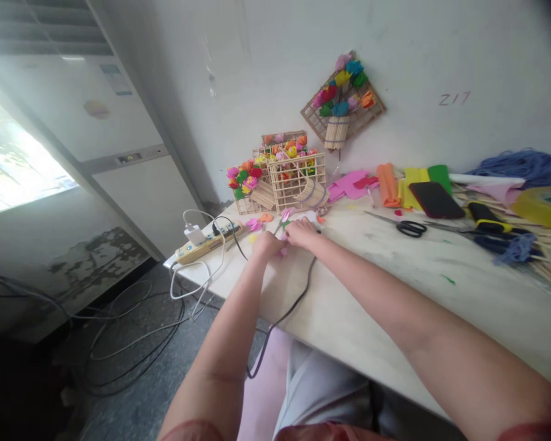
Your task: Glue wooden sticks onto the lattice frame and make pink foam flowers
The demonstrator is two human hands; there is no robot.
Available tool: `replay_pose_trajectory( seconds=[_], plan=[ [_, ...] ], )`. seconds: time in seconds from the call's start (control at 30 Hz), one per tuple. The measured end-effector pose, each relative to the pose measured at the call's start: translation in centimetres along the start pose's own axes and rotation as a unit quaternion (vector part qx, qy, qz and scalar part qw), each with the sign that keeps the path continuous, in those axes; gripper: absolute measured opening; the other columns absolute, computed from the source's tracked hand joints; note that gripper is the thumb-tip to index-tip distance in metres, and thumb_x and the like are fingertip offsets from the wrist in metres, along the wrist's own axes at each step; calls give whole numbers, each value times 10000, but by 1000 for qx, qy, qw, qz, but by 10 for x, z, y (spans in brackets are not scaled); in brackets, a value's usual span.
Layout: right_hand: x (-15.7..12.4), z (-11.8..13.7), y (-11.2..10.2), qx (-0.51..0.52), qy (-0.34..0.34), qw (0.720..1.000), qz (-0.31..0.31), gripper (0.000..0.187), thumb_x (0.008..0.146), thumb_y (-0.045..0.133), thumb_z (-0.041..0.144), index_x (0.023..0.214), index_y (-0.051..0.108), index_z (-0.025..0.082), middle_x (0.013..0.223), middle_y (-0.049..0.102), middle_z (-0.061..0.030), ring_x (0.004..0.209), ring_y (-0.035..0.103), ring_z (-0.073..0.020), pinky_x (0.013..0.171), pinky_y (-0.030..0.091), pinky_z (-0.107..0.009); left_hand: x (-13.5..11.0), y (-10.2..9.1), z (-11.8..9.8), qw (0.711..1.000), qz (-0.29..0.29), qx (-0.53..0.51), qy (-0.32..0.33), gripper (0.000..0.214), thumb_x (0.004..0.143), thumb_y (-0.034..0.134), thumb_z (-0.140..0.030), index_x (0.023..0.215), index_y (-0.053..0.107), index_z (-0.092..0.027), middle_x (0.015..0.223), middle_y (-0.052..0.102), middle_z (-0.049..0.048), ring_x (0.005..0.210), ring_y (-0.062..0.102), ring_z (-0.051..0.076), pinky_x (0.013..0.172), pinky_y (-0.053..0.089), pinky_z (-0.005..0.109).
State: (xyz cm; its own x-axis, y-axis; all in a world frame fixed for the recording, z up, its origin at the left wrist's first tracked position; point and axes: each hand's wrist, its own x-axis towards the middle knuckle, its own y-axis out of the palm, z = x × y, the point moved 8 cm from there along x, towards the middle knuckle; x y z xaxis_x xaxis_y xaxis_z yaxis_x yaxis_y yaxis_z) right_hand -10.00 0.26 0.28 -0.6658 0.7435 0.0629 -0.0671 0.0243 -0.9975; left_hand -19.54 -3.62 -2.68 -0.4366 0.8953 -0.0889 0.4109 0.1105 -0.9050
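My left hand (267, 244) and my right hand (302, 233) meet on the white table (395, 288), fingers closed around a small pink paper flower (286, 214) with a green stem. How each finger grips is hard to see. More loose pink and orange paper flowers (255, 224) lie just beyond my hands. A black cable (298, 300) runs under my right wrist and off the table's front edge.
Wooden stick baskets of coloured paper flowers (284, 171) stand behind my hands; another hangs on the wall (342, 104). A power strip (206, 242) sits at the left corner. Scissors (406, 228), a phone (436, 199), felt sheets (388, 184), blue yarn and sticks lie right.
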Motion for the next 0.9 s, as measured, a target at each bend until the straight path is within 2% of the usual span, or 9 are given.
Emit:
replay_pose_trajectory(
  seconds=[0.2, 0.47, 0.7, 0.9],
  plan=[
    [1, 1, 2, -11, -12, 1000, -19, 273, 815, 457, 236, 950, 659, 112, 968, 662, -168, 938, 585, -245, 882, 307, -350, 1, -1, 2, 1000, -4, 1, -15, 253, 577, 642, -318, 743, 657, -128, 860, 684, 145, 817, 624, 235, 625, 449, 271],
    [-7, 0, -6, 1, -12, 1000, -7, 290, 834, 456, 321, 928, 660, 137, 972, 665, -153, 945, 581, -235, 874, 305, -341, -1, -2, -1, 1000, -2, 6, -11, 273, 586, 619, -317, 766, 661, -116, 887, 676, 163, 831, 624, 256, 641, 447, 289],
    [-4, 12, 0, -1, -32, 999, 2, 251, 757, 507, 187, 937, 664, 107, 999, 652, -181, 982, 561, -252, 904, 288, -348, -2, -2, -1, 1000, -8, -1, -6, 288, 593, 604, -318, 784, 658, -110, 885, 674, 163, 841, 617, 254, 634, 443, 283],
    [-9, -3, -8, -14, -10, 1000, -5, 293, 813, 454, 245, 969, 660, 107, 990, 656, -178, 962, 577, -250, 892, 295, -351, 3, 0, 2, 1000, 7, 14, -14, 270, 593, 603, -297, 791, 662, -123, 880, 677, 147, 813, 619, 237, 624, 437, 272]
  ],
)
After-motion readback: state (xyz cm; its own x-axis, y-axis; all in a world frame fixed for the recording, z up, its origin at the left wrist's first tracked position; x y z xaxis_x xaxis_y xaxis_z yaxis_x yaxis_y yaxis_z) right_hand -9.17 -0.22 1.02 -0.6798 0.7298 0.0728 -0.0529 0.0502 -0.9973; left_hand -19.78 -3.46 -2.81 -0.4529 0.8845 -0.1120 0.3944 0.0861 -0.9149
